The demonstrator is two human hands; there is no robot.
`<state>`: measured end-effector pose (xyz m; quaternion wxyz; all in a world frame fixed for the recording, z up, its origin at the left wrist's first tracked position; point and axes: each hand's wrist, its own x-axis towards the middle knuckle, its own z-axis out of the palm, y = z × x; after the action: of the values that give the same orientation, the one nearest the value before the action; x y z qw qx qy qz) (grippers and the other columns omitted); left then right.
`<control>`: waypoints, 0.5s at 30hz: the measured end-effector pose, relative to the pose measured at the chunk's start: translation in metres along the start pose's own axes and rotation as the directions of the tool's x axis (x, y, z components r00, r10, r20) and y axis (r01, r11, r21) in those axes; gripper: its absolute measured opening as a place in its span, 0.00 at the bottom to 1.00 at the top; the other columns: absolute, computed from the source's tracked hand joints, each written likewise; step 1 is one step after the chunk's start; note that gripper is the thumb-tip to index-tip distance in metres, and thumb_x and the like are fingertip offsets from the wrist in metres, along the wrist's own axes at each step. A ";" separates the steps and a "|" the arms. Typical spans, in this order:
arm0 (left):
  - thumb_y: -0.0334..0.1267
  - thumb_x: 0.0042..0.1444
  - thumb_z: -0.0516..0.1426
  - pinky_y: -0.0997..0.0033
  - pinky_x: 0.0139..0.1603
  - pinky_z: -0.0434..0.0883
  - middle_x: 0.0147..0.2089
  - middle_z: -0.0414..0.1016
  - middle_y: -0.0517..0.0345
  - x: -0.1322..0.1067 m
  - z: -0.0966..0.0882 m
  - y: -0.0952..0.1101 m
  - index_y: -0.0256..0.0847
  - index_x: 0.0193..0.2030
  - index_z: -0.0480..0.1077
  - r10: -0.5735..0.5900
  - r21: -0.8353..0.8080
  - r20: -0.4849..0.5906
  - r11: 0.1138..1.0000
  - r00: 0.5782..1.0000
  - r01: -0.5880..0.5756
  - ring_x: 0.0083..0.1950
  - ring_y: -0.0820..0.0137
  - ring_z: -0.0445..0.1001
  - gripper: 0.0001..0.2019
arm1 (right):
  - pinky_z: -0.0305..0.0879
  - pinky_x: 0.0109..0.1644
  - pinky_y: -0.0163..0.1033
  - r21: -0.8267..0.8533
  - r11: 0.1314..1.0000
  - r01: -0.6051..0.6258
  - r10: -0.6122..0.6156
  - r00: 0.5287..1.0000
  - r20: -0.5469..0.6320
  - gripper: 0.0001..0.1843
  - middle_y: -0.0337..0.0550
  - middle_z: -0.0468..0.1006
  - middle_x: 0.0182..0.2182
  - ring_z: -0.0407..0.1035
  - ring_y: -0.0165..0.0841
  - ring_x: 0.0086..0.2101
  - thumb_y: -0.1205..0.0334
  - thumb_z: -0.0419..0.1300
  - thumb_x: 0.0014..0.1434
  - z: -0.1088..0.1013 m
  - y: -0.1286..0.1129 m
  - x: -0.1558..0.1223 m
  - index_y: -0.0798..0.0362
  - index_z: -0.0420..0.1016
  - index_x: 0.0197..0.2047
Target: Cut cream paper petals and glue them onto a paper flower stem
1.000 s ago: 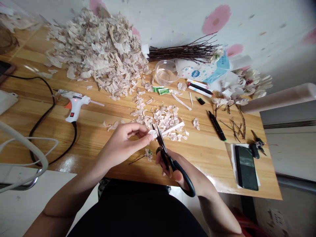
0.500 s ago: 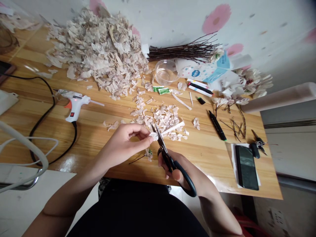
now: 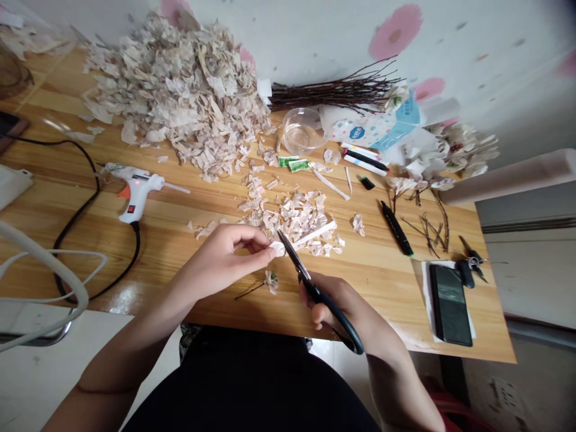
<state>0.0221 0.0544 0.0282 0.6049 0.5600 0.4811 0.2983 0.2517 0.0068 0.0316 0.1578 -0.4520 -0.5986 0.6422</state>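
At the bench (image 3: pixel 360 264), left hand (image 3: pixel 231 258) and right hand (image 3: pixel 345 298) work close; scissors (image 3: pixel 315 293), clasped in the right grip, show blades (image 3: pixel 290 248) now together, apart moments ago, suggesting a completed snip; a white piece (image 3: pixel 278 248) sits beside them, clamped in the left grip.

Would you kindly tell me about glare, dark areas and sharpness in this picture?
Head view: white glare on the glossy wooden tabletop, lower left; head view: black fabric clothing showing little detail; head view: metal scissors with black handles looking fairly sharp.
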 end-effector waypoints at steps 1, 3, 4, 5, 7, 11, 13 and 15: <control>0.41 0.53 0.63 0.72 0.37 0.71 0.31 0.78 0.58 0.000 0.000 0.000 0.39 0.30 0.75 -0.001 0.014 0.000 1.000 1.000 0.001 0.35 0.68 0.76 0.08 | 0.59 0.26 0.34 0.055 0.998 -0.021 0.023 0.998 -0.052 0.32 0.36 0.64 0.24 0.59 0.29 0.23 0.29 0.54 0.55 0.002 0.001 0.003 0.54 0.66 0.31; 0.41 0.54 0.62 0.73 0.36 0.71 0.30 0.77 0.58 0.001 0.002 0.001 0.39 0.30 0.75 -0.010 0.052 0.025 0.999 1.000 0.009 0.34 0.69 0.75 0.08 | 0.61 0.24 0.34 0.173 0.985 -0.015 0.052 0.976 -0.212 0.27 0.34 0.63 0.23 0.58 0.27 0.21 0.35 0.57 0.58 0.007 0.004 0.011 0.54 0.68 0.34; 0.41 0.54 0.62 0.73 0.35 0.70 0.30 0.77 0.58 0.001 0.004 0.002 0.38 0.30 0.74 -0.019 0.070 0.056 0.997 0.998 0.015 0.34 0.69 0.75 0.08 | 0.62 0.24 0.34 0.212 0.977 0.010 0.054 0.955 -0.293 0.24 0.33 0.63 0.22 0.58 0.26 0.20 0.39 0.59 0.58 0.010 0.005 0.016 0.54 0.68 0.35; 0.41 0.55 0.61 0.73 0.35 0.70 0.30 0.76 0.59 0.000 0.005 0.002 0.38 0.30 0.74 -0.027 0.083 0.094 0.996 0.995 0.020 0.33 0.69 0.75 0.08 | 0.62 0.23 0.33 0.234 0.971 0.040 0.047 0.934 -0.354 0.21 0.32 0.64 0.22 0.58 0.26 0.19 0.42 0.61 0.58 0.013 0.005 0.021 0.54 0.69 0.37; 0.40 0.57 0.59 0.73 0.34 0.69 0.29 0.76 0.59 0.000 0.008 0.002 0.39 0.30 0.74 -0.039 0.090 0.172 0.996 0.984 0.024 0.33 0.69 0.74 0.09 | 0.61 0.23 0.32 0.258 0.963 0.084 0.025 0.919 -0.393 0.18 0.31 0.65 0.20 0.60 0.25 0.18 0.47 0.64 0.56 0.018 0.005 0.029 0.54 0.70 0.37; 0.39 0.57 0.58 0.73 0.36 0.69 0.30 0.76 0.60 -0.002 0.013 0.003 0.39 0.30 0.73 -0.029 0.087 0.191 0.996 0.981 0.013 0.34 0.69 0.74 0.08 | 0.64 0.21 0.31 0.353 0.931 0.093 0.047 0.928 -0.369 0.16 0.27 0.61 0.15 0.57 0.24 0.15 0.50 0.66 0.55 0.023 0.001 0.037 0.53 0.69 0.33; 0.38 0.58 0.58 0.73 0.38 0.69 0.30 0.75 0.60 -0.002 0.015 0.003 0.39 0.30 0.72 0.003 0.092 0.148 0.996 0.989 -0.017 0.35 0.69 0.74 0.07 | 0.67 0.22 0.33 0.391 0.915 0.096 0.063 0.925 -0.375 0.16 0.26 0.60 0.14 0.55 0.23 0.14 0.50 0.65 0.56 0.025 0.001 0.037 0.53 0.67 0.32; 0.37 0.58 0.58 0.73 0.39 0.69 0.31 0.75 0.60 -0.002 0.018 0.003 0.39 0.31 0.72 0.044 0.084 0.078 0.995 0.996 -0.050 0.36 0.69 0.74 0.06 | 0.69 0.24 0.34 0.425 0.897 0.120 0.054 0.925 -0.375 0.15 0.25 0.59 0.13 0.53 0.23 0.13 0.51 0.64 0.58 0.028 0.002 0.038 0.53 0.67 0.32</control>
<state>0.0384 0.0462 0.0295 0.5909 0.6077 0.4569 0.2699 0.2106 0.0168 0.0113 0.3791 -0.5092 -0.4039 0.6587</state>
